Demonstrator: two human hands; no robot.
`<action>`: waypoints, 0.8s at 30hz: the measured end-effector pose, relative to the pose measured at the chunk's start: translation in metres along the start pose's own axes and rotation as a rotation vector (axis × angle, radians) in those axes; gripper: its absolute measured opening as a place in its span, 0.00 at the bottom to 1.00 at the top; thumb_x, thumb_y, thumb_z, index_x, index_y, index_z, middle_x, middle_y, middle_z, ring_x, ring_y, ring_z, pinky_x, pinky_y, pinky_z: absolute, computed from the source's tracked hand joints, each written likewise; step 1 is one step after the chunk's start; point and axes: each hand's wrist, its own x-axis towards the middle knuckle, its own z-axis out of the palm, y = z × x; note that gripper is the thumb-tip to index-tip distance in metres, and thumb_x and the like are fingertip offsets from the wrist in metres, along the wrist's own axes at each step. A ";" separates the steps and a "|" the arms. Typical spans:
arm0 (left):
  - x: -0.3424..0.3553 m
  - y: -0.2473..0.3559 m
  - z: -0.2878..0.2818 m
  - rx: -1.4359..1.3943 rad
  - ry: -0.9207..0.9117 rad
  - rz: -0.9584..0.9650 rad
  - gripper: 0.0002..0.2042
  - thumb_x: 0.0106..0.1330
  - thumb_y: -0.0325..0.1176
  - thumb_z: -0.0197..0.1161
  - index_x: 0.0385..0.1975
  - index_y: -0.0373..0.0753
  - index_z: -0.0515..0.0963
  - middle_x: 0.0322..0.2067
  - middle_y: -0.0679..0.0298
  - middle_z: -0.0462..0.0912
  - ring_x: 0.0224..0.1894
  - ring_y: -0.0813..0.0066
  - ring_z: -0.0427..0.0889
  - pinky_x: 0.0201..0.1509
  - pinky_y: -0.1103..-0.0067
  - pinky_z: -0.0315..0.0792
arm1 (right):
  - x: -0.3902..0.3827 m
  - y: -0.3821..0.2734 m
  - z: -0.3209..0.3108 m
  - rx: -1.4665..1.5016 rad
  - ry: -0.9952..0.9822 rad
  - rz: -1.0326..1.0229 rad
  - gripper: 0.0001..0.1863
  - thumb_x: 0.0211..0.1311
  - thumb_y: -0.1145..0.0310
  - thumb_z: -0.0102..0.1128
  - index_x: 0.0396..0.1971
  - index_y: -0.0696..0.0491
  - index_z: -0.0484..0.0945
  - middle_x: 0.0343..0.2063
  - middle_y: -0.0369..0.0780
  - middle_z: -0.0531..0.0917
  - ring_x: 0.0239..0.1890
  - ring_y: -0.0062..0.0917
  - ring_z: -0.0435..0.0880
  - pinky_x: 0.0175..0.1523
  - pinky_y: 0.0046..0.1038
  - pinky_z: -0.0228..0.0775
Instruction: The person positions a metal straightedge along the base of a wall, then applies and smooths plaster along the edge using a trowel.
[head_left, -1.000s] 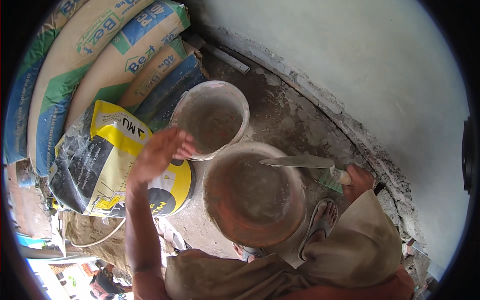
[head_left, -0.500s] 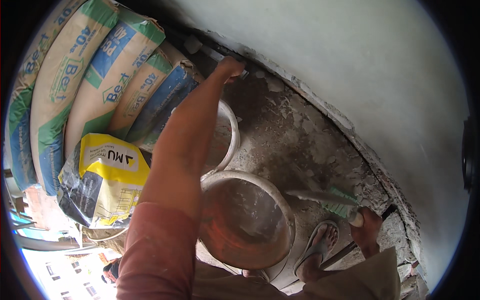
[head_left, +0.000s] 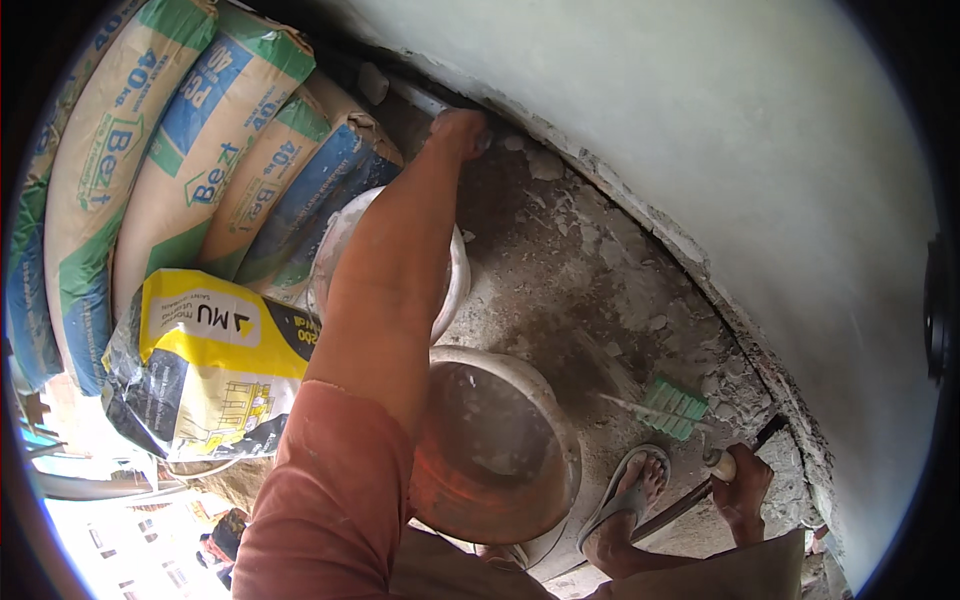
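I see the left hand [head_left: 460,135] has gone past the white bucket [head_left: 460,285] to the pale bar [head_left: 418,97] by the wall [head_left: 720,150], so it's in reach now. Its fingers curl; I can't tell if they pinch. The right hand [head_left: 742,490] squeezes the trowel [head_left: 719,463] handle near a foot [head_left: 632,492]. The bar looks thin and straight; the trowel's blade looks skinny, edge-on.

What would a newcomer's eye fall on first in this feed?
Probably the left arm in its reddish sleeve, stretched across the middle over the white bucket, toward the foot of the wall. Next, the tan, green and blue sacks crowding the upper left, with a yellow-and-black bag in front. Then the right grip at lower right, holding a trowel.
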 end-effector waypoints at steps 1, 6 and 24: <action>-0.016 0.002 0.001 -0.003 -0.005 0.002 0.13 0.60 0.28 0.63 0.45 0.36 0.77 0.45 0.61 0.82 0.50 0.62 0.82 0.50 0.69 0.82 | -0.001 -0.002 0.000 -0.005 0.002 0.002 0.08 0.44 0.72 0.64 0.26 0.53 0.74 0.22 0.46 0.77 0.24 0.49 0.79 0.29 0.45 0.69; -0.087 0.011 -0.007 -0.916 -0.518 -0.057 0.20 0.66 0.16 0.47 0.57 0.36 0.65 0.57 0.52 0.67 0.57 0.54 0.74 0.58 0.58 0.82 | 0.004 -0.015 0.010 -0.025 0.040 0.019 0.09 0.45 0.75 0.66 0.28 0.52 0.76 0.22 0.48 0.80 0.27 0.51 0.82 0.33 0.45 0.73; -0.293 -0.052 0.042 -1.015 -0.700 -0.110 0.11 0.64 0.20 0.52 0.46 0.32 0.69 0.44 0.52 0.76 0.43 0.58 0.79 0.51 0.59 0.81 | -0.050 0.026 0.064 0.237 0.220 0.417 0.30 0.48 0.66 0.70 0.56 0.53 0.77 0.36 0.47 0.87 0.41 0.42 0.87 0.45 0.40 0.76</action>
